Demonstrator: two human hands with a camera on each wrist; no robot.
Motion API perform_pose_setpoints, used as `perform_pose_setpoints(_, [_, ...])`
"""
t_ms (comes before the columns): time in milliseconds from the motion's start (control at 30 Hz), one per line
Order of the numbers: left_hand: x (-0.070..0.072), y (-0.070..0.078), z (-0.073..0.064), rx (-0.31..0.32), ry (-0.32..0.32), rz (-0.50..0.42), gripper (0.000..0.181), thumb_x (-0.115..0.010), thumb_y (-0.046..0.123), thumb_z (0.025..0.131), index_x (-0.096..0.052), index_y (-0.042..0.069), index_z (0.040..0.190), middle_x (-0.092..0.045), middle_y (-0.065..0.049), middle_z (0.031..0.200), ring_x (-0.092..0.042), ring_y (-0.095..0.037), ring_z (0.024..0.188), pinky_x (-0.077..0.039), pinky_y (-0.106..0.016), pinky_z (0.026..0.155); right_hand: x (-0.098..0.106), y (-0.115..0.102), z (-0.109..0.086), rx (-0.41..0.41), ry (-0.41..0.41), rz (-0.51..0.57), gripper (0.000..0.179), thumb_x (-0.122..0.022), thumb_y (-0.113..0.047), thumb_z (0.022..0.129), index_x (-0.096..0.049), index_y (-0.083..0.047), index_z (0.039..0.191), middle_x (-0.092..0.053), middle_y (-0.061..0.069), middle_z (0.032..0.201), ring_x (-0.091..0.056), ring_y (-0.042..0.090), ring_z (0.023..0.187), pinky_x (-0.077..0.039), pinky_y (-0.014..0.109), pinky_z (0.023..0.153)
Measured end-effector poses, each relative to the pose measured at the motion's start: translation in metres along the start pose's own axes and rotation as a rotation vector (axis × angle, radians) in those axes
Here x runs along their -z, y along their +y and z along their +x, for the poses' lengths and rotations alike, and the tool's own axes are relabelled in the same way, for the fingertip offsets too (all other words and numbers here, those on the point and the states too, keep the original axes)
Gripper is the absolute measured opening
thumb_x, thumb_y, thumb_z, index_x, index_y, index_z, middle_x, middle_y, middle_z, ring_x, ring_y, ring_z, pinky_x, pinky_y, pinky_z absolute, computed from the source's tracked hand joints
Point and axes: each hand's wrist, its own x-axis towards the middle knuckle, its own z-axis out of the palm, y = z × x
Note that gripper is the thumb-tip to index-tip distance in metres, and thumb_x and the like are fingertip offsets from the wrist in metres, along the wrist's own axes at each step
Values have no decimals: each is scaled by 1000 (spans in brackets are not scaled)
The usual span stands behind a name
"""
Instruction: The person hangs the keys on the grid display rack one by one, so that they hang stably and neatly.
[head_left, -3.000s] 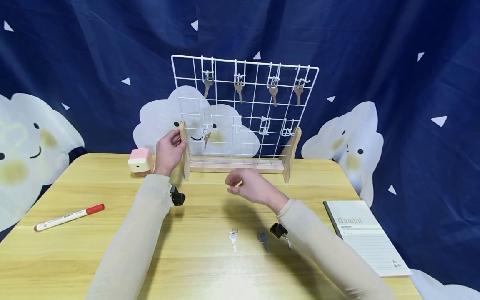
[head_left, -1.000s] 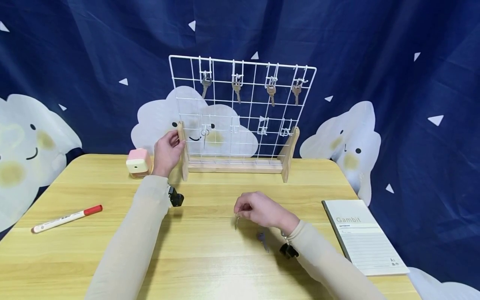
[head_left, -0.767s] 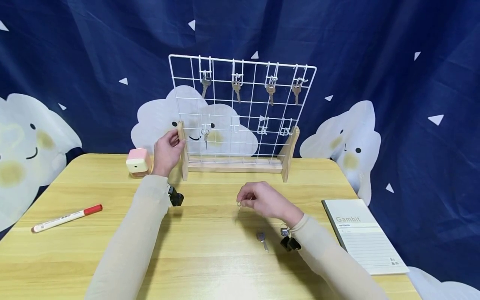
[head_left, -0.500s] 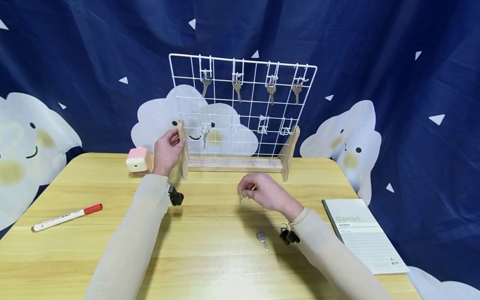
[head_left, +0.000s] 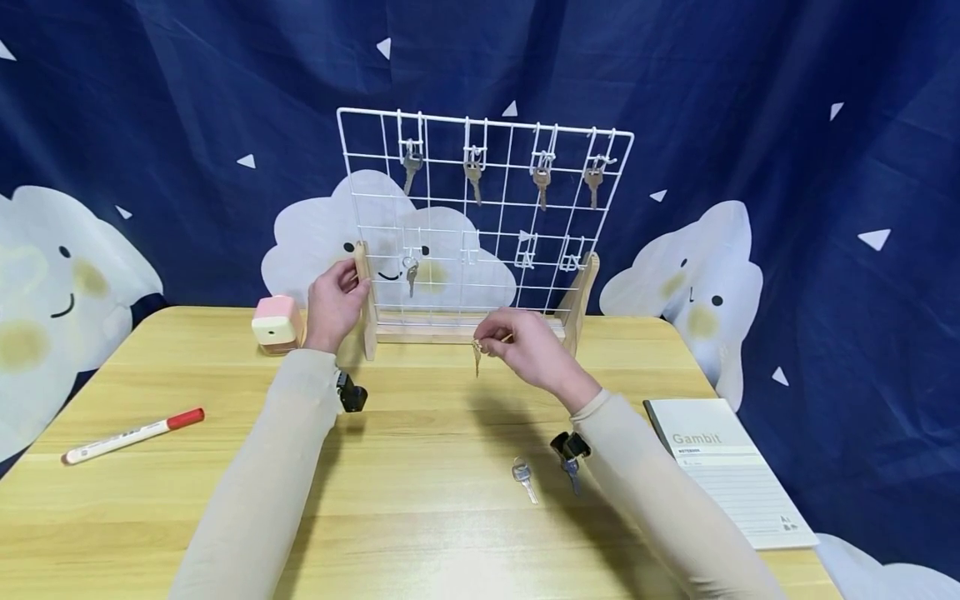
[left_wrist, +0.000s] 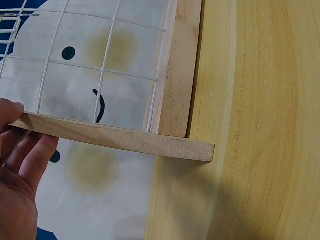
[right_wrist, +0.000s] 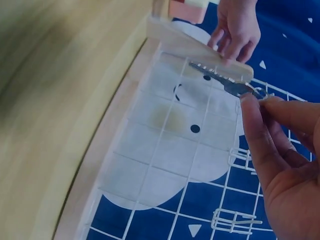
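Observation:
My left hand [head_left: 335, 308] grips the left wooden upright [left_wrist: 115, 139] of a white wire grid rack [head_left: 427, 335], thumb on one side and fingers on the other. In front of the rack, my right hand [head_left: 528, 346] pinches a key [right_wrist: 225, 82] at its head end. In the head view that key hangs blade down above the table. Several keys hang from the grid's top hooks, among them a dark one [head_left: 412, 167]. One more key [head_left: 411, 279] hangs at lower left. On the table lie a silver key [head_left: 525, 482] and another key [head_left: 572, 477], partly hidden by the wrist camera.
Lower hooks [head_left: 527, 254] right of the hanging key hold nothing. A pink and cream pencil sharpener [head_left: 277, 325] stands left of the rack. A red-capped marker [head_left: 135, 436] lies at far left, a notebook [head_left: 731, 471] at right. A blue cloud-print curtain [head_left: 750, 125] hangs behind.
My right hand reached down, picked up a key from the table, then lifted it forward to the rack's base. The left hand stays on the upright.

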Motion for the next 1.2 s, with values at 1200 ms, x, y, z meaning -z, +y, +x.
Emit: perform_pose_setpoints(1200, [-2,-1,0,-7,24,-12,44,-63,4,95,-53,-3,137,-57,-22,133,-57,-29,120,-49,-27,100,22,1,75,-140,210,5,10,-67,1,91,-71,-4,98,-69,2,91,-67,14,81,-56,28,72])
